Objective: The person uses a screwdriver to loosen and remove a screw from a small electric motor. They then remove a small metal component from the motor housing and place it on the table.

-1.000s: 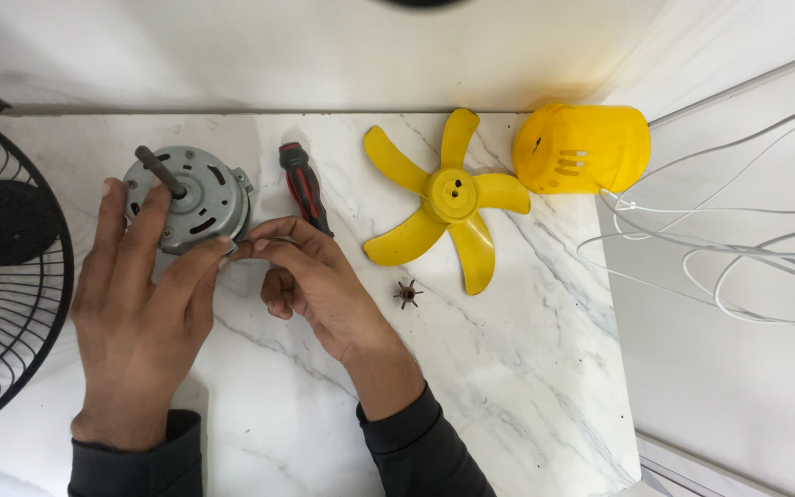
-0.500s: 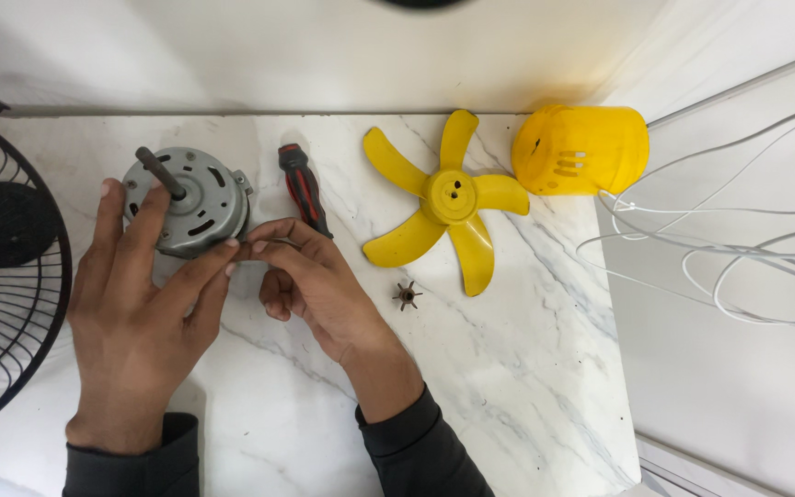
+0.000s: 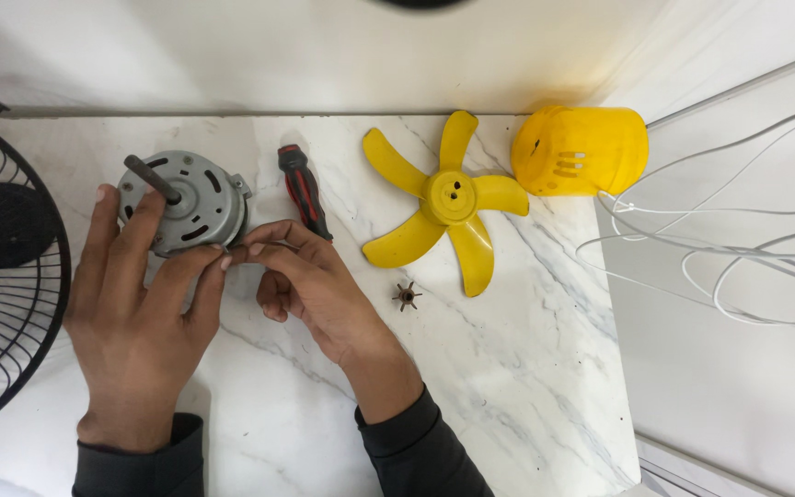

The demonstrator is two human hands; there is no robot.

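Barely budged since a second ago: left hand (image 3: 140,313) still steadying the grey fan motor (image 3: 186,204) on the marble counter (image 3: 508,387), right hand (image 3: 310,281) pinching at its edge. Looks mid-fiddle, screwdriver (image 3: 303,190) untouched.

White marble slab (image 3: 508,387) with grey veining, set against a plain white wall (image 3: 324,46). Pale, smooth surface (image 3: 738,387) along the slab's right edge, slightly lower. Soft, even light; faint shadows at the wall's base.
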